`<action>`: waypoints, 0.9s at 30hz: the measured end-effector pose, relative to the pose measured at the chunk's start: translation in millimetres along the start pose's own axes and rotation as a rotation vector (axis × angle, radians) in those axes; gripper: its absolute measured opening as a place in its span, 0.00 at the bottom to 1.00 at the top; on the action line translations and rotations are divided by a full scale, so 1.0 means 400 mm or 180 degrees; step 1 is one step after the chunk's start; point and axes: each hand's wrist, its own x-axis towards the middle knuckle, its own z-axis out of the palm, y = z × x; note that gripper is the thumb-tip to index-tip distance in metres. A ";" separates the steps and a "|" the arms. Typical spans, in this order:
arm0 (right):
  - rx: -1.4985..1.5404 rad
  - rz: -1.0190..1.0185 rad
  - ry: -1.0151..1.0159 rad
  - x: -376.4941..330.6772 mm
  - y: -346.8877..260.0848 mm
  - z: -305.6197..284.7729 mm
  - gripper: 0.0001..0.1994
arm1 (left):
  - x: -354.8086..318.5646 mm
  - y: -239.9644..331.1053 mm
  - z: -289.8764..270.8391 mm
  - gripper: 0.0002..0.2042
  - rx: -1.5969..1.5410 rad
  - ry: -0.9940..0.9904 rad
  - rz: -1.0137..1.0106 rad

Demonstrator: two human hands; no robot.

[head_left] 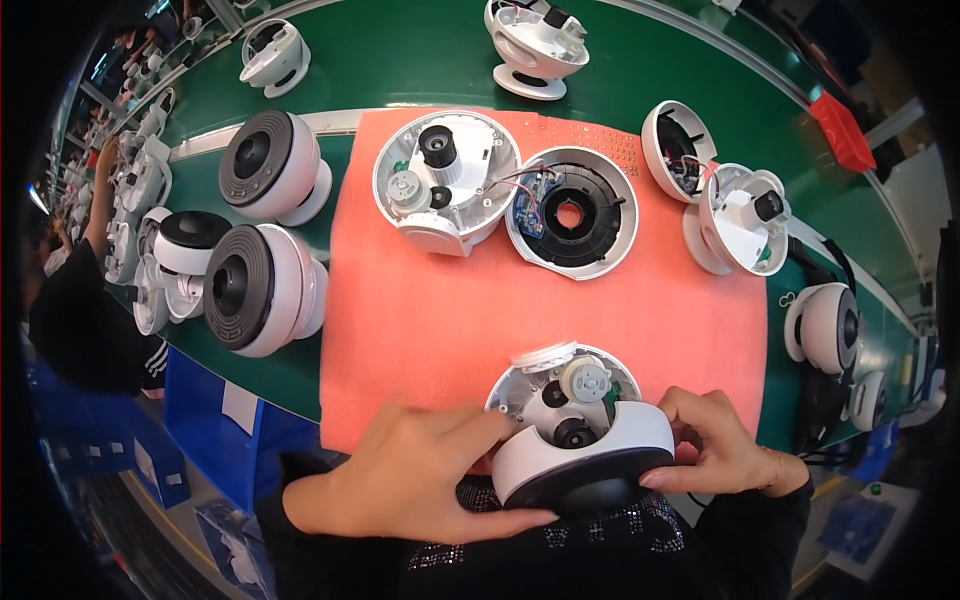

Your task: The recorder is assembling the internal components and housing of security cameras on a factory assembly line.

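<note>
Close to my body, at the near edge of the orange foam mat (pixel 420 350), I hold a white round cover with a black face (pixel 590 480). It is tilted up in front of an open white device body (pixel 515 392). Inside that body a silver motor (pixel 588 380) and a black lens (pixel 573 433) show. My left hand (pixel 410 470) grips the cover's left side, thumb along the black face and fingers behind. On its right side my right hand (pixel 722 440) has its thumb on the edge and fingers curled behind. Whether the cover touches the body is hidden.
An opened device body (pixel 480 150) and its wired black-lined cover (pixel 612 235) lie on the mat's far part. Another opened device (pixel 740 225) stands right. Closed devices (pixel 262 290) line the left. A red bin (pixel 842 135) sits far right; a co-worker's arm (pixel 100 200) shows left.
</note>
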 end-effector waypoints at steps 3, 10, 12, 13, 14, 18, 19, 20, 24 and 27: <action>0.0122 0.0222 0.0012 0.004 0.001 -0.004 0.17 | -0.034 -0.002 0.017 0.21 -0.0277 0.0064 -0.0273; -0.1536 -0.1415 0.0433 0.024 0.033 0.003 0.19 | -0.063 0.002 0.023 0.21 -0.0350 0.0152 -0.0135; -0.1576 -0.1547 0.0421 0.030 0.042 0.000 0.19 | -0.058 0.008 0.019 0.21 -0.0162 0.0182 0.0059; -0.1628 -0.1691 0.0435 0.032 0.045 0.000 0.20 | -0.059 0.006 0.022 0.21 -0.0172 0.0179 0.0057; -0.1628 -0.1683 0.0430 0.033 0.048 -0.001 0.20 | -0.062 0.004 0.028 0.21 -0.0184 0.0219 0.0133; -0.1683 -0.1831 0.0367 0.031 0.047 -0.009 0.21 | -0.068 0.013 0.026 0.21 -0.0091 0.0141 0.0087; -0.1741 -0.1805 0.0273 0.033 0.045 -0.015 0.22 | -0.065 0.012 0.026 0.21 -0.0232 0.0200 0.0004; -0.1741 -0.1844 0.0239 0.037 0.045 -0.017 0.22 | -0.063 0.007 0.028 0.21 -0.0370 0.0269 -0.0087; -0.0237 -0.0545 0.0840 0.039 0.080 -0.019 0.27 | -0.096 -0.042 0.036 0.23 -0.1544 0.0206 -0.0771; -0.0133 0.0412 -0.0233 0.067 0.069 -0.017 0.30 | -0.145 -0.073 0.065 0.25 -0.3921 0.0872 -0.1123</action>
